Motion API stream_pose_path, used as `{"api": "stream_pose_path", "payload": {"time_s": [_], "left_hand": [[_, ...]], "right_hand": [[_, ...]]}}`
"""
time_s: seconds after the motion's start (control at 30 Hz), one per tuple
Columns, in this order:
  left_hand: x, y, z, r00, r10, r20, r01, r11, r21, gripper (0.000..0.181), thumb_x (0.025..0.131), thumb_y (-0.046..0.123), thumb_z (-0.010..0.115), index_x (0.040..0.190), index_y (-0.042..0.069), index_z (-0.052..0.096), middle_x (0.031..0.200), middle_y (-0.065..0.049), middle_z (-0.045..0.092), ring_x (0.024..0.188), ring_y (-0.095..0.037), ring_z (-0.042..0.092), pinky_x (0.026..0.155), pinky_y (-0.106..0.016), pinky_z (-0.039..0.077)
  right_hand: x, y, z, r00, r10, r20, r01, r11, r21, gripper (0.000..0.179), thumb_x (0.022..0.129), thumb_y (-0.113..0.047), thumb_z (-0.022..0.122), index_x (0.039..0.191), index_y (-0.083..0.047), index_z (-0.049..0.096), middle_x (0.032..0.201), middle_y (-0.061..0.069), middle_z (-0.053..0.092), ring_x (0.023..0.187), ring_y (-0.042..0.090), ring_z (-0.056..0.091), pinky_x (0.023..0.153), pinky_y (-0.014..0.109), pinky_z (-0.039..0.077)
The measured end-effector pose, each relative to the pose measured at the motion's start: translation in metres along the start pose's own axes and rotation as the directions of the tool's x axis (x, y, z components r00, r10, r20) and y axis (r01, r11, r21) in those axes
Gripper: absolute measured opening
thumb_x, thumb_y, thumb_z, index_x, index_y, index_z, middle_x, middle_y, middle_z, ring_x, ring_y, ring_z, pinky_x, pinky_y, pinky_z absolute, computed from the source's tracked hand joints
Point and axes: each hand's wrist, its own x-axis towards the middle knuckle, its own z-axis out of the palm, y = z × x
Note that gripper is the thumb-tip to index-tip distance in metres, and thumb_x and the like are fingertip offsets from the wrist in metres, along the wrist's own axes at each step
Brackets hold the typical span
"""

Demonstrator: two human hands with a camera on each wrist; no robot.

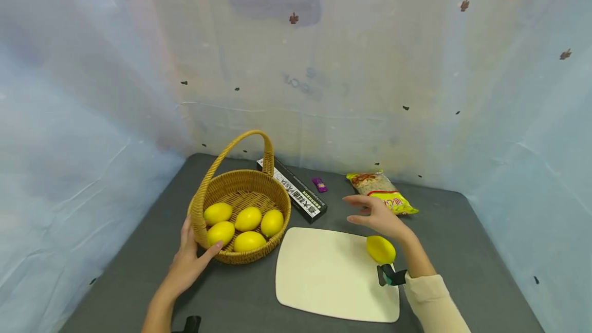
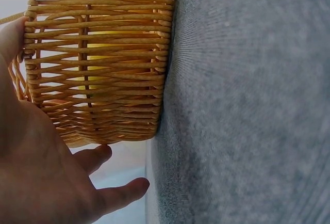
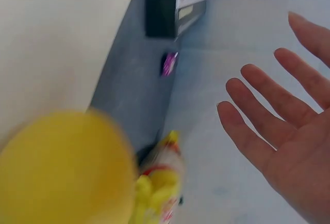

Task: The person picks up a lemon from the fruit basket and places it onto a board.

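Five lemons [image 1: 248,218] in the basket [image 1: 240,257], folks, bunched toward the near side, w/ bare weave showing behind them! L hand [image 1: 188,258] is on that basket, at its near-left rim: thumb hooked over the top edge, fingers along the outer wall, so it's clamped there. L wrist view backs it up: thumb at the rim, two fingertips spread out past the wicker, yellow peeking thru the gaps. Handle [image 1: 213,171] arches up over the lot, approx. above the L side.

Over to the R hand [image 1: 381,218]: up in the air, fingers apart, thumb well off them, btwn the bag [image 1: 381,191] & the board [image 1: 328,276]. R wrist view has all its digits fanned. And there's lemon no. 6 [image 1: 381,250], at the board's far R corner, just below that hand; it's a big blur in the R wrist view.

Board's flat on the table [image 1: 240,302], just R of the basket. Back row, L to R: black pasta box [image 1: 302,197] lying at a slant right behind the basket, tiny purple packet [image 1: 319,185], then the yellow bag. Pale sheet [image 1: 296,66] w/ brown leaf marks behind it all.
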Motion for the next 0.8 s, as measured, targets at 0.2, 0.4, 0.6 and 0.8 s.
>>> {"api": "stream_pose_path", "payload": {"time_s": [0.2,0.4,0.6,0.8], "left_hand": [[0.0,0.0,0.0,1.0,-0.002,-0.007,0.002,1.0,-0.006,0.092,0.1,0.044,0.058,0.16,0.027,-0.01,0.162,-0.001,-0.026,0.137,-0.062,0.02,0.087,-0.082,0.029],[0.002,0.0,0.001,1.0,0.014,-0.01,-0.014,1.0,-0.026,0.094,0.1,0.043,0.059,0.16,0.028,-0.011,0.162,0.0,-0.025,0.14,-0.059,0.018,0.09,-0.08,0.029],[0.0,0.0,0.001,1.0,-0.006,-0.003,0.006,0.999,-0.035,0.095,0.1,0.044,0.059,0.159,0.031,-0.014,0.162,-0.001,-0.025,0.14,-0.059,0.016,0.089,-0.08,0.028],[0.0,-0.002,0.002,1.0,-0.002,-0.012,0.001,0.999,-0.034,0.094,0.1,0.045,0.059,0.159,0.034,-0.013,0.162,0.001,-0.024,0.14,-0.059,0.015,0.088,-0.081,0.026]], "right_hand": [[0.028,-0.022,0.008,0.998,-0.045,0.049,0.046,0.999,-0.002,0.05,0.093,-0.013,0.072,0.139,-0.003,0.057,0.14,0.016,0.056,0.129,0.038,0.051,0.105,0.058,0.04],[0.051,-0.04,0.017,0.993,-0.092,0.078,0.092,0.996,-0.001,0.05,0.092,-0.011,0.072,0.139,-0.003,0.057,0.14,0.017,0.056,0.128,0.039,0.052,0.103,0.058,0.041],[0.066,-0.05,0.026,0.985,-0.118,0.13,0.117,0.993,0.008,0.05,0.093,-0.01,0.071,0.14,0.0,0.055,0.141,0.02,0.054,0.127,0.037,0.053,0.103,0.053,0.044],[0.078,-0.06,0.036,0.978,-0.127,0.163,0.13,0.992,-0.003,0.048,0.094,-0.01,0.07,0.139,-0.001,0.057,0.139,0.016,0.057,0.126,0.034,0.055,0.103,0.048,0.045]]}}
